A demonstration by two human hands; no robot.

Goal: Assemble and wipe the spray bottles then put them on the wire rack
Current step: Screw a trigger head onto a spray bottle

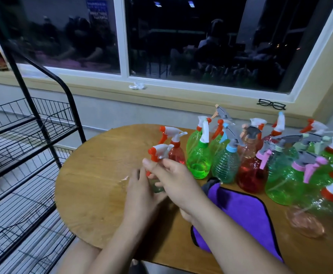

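Assembly step. Your left hand [140, 184] wraps spray bottle [158, 188] body, just above worktop [94, 184]. Your right hand [170, 175] pinches collar under trigger head [160, 152], likely threading it on. Next: tighten, then take purple cloth [240, 212] beside you. Wire rack [23, 155] far left. Crowded bottle cluster [250, 155] hems right side.

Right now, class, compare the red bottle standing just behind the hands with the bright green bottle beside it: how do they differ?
The red bottle has a red collar; the green bottle has a green one. The green bottle looks bigger. Both are see-through, upright, with white sprayer heads.
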